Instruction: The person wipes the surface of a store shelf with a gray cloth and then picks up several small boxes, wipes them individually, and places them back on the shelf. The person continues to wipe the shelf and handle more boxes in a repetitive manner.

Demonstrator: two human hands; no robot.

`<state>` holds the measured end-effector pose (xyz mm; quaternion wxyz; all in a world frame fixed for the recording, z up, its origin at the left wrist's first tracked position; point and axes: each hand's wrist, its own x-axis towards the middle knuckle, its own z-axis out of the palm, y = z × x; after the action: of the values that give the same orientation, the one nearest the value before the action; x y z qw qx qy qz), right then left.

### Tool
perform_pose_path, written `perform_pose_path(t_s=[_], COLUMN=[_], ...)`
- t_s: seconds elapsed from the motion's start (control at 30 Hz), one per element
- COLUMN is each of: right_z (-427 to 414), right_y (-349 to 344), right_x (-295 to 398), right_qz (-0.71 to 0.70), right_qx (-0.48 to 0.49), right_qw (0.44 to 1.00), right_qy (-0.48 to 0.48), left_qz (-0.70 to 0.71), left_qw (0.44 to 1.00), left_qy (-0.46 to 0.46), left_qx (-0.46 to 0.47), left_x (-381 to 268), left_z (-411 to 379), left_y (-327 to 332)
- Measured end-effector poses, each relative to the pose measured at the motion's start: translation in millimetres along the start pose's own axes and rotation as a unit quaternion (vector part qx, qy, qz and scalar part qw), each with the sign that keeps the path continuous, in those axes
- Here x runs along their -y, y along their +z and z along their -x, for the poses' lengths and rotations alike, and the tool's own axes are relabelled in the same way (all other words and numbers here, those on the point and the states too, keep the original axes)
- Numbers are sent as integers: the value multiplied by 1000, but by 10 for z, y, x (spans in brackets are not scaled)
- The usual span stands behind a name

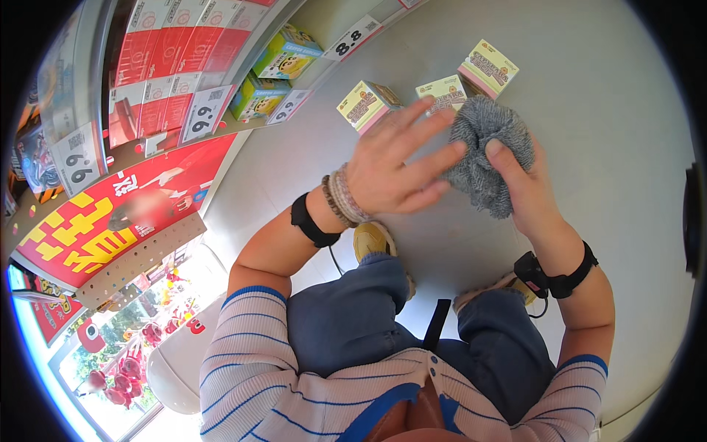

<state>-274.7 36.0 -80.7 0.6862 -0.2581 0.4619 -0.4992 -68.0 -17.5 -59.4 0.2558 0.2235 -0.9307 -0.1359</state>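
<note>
A bunched grey terry cloth [489,149] is gripped in my right hand [522,185], the thumb pressed into its folds. My left hand [400,163] hovers at the cloth's left side with fingers spread. One fingertip overlaps the cloth's edge; I cannot tell whether it touches. Beyond my hands, several small cream-and-pink cardboard boxes rest on the grey floor [596,138]. The left box [362,105] lies apart from the others. A middle box [442,91], partly hidden by the cloth and my left fingers, sits close beside the right box [491,66].
To the left stands a store shelf [326,69] with red packages [165,72], green-and-blue boxes [259,94] and price tags [351,38]. A red poster [182,166] hangs below it. My shoes [373,240] are under my forearms. Red hanging decorations [124,375] show at lower left.
</note>
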Motion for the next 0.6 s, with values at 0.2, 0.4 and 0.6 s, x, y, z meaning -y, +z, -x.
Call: perform_pose_path(t_s=[0.2,0.4,0.6], right_z=[52,120,102], right_y=[-117,-77,-74], right_x=[16,-125,-118], right_qz=[32,52,73], right_qx=[5,43,57], right_qw=[998,996,993], right_qy=[60,51,70], left_qz=[-372,-365,-313], left_qw=[923,858,879], left_qy=[-100,-347,-352], left_qx=[8,100,69], left_x=[1176,1487,1784], left_z=[373,529,842], left_y=[-492,-703,-808])
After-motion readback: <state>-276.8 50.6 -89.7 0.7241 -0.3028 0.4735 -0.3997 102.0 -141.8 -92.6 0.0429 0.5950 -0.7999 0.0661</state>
